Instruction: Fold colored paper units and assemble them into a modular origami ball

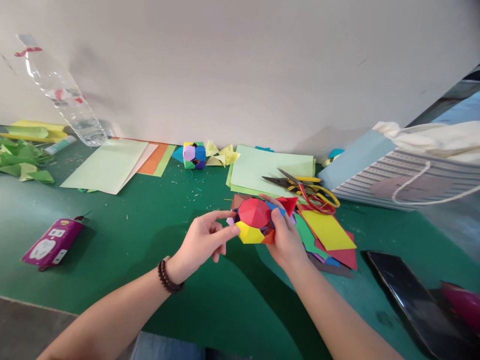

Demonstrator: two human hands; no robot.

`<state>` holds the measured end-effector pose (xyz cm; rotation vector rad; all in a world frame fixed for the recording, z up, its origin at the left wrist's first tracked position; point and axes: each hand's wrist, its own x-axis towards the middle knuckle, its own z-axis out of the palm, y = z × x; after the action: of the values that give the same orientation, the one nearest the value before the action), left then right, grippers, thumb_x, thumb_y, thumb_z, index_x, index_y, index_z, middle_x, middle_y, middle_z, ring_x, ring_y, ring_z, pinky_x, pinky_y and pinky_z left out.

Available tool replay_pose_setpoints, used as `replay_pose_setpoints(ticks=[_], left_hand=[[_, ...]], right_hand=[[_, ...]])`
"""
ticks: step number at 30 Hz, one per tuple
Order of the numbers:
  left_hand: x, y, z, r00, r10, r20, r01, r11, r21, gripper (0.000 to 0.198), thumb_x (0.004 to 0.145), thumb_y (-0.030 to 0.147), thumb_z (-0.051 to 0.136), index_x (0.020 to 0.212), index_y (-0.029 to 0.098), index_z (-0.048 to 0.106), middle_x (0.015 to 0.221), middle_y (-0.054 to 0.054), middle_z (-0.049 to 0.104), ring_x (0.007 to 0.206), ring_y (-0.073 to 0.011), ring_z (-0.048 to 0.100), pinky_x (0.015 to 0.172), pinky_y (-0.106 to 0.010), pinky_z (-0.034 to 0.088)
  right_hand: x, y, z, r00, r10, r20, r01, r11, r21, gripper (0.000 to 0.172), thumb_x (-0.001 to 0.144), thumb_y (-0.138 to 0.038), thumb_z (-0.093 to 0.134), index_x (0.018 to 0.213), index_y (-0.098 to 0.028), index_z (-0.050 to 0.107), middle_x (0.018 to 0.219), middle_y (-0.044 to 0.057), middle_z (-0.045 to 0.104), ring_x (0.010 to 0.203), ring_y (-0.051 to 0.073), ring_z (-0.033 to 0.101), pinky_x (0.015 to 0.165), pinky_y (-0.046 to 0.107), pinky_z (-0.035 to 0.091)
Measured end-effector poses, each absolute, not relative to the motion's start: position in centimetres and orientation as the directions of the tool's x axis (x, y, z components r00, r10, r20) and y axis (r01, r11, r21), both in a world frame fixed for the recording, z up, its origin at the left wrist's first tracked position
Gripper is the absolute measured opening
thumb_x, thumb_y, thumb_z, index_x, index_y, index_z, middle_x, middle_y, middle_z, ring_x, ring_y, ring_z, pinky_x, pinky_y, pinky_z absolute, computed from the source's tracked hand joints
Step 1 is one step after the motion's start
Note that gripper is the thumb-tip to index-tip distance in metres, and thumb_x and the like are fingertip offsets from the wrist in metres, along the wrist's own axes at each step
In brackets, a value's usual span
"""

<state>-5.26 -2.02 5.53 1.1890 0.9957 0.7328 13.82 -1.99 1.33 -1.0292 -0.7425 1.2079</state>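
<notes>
A many-coloured folded-paper model [255, 214], with red, yellow, blue and orange faces, is held above the green table [168, 200]. My right hand [285, 237] grips it from the right, thumb on the near side. From the left, my left hand [206, 234] has its thumb and index finger on the yellow piece and the edge above it; the other fingers are curled. A red pointed flap sticks out at the model's upper right. Its underside and far side are hidden.
Coloured paper sheets [328, 230], scissors [311, 190] and a phone [405, 300] lie right, near a striped paper bag [412, 175]. At the back stand a smaller paper ball [194, 155] and a plastic bottle [71, 100]. A purple packet [52, 244] lies left.
</notes>
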Motion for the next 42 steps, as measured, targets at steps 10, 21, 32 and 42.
replay_pose_setpoints(ticks=[10, 21, 32, 42], left_hand=[[-5.4, -1.4, 5.0, 0.565, 0.794, -0.227, 0.223, 0.118, 0.968, 0.042, 0.076, 0.040, 0.076, 0.107, 0.016, 0.061, 0.051, 0.009, 0.056, 0.035, -0.0059, 0.048, 0.034, -0.014, 0.039], [-6.4, -0.1, 5.5, 0.463, 0.875, -0.140, 0.067, 0.123, 0.990, 0.045, 0.087, 0.027, 0.060, 0.130, 0.016, 0.055, 0.057, 0.007, 0.057, 0.038, -0.0050, 0.050, 0.037, -0.014, 0.038], [-6.0, -0.6, 4.7, 0.275, 0.955, 0.115, 0.273, -0.192, 0.943, 0.053, 0.081, 0.031, 0.067, 0.130, 0.019, 0.051, 0.075, 0.006, 0.050, 0.057, -0.0076, 0.056, 0.055, -0.021, 0.046], [-5.8, -0.8, 3.5, 0.267, 0.911, 0.314, 0.608, -0.412, 0.679, 0.060, 0.074, 0.008, 0.054, 0.133, 0.015, 0.048, 0.055, 0.011, 0.049, 0.048, -0.0086, 0.047, 0.055, -0.020, 0.040]], right_hand=[[13.3, -2.5, 2.2, 0.136, 0.983, -0.122, -0.401, -0.057, -0.914, 0.057, 0.072, -0.062, 0.075, 0.117, -0.031, 0.061, 0.101, 0.004, 0.076, 0.105, 0.032, 0.069, 0.082, 0.046, 0.058], [14.6, -2.3, 2.9, 0.069, 0.966, -0.250, -0.438, -0.196, -0.877, 0.044, 0.061, -0.049, 0.087, 0.094, -0.029, 0.065, 0.091, -0.004, 0.070, 0.080, 0.018, 0.066, 0.063, 0.028, 0.052], [13.9, -2.3, 2.4, 0.095, 0.981, -0.168, -0.237, -0.141, -0.961, 0.077, 0.053, -0.045, 0.091, 0.122, -0.030, 0.059, 0.139, 0.008, 0.057, 0.130, 0.032, 0.051, 0.102, 0.048, 0.048], [12.1, -4.1, 1.6, 0.137, 0.989, 0.061, 0.188, 0.035, -0.982, 0.090, 0.063, -0.052, 0.083, 0.140, -0.030, 0.041, 0.144, 0.013, 0.045, 0.129, 0.035, 0.050, 0.093, 0.052, 0.055]])
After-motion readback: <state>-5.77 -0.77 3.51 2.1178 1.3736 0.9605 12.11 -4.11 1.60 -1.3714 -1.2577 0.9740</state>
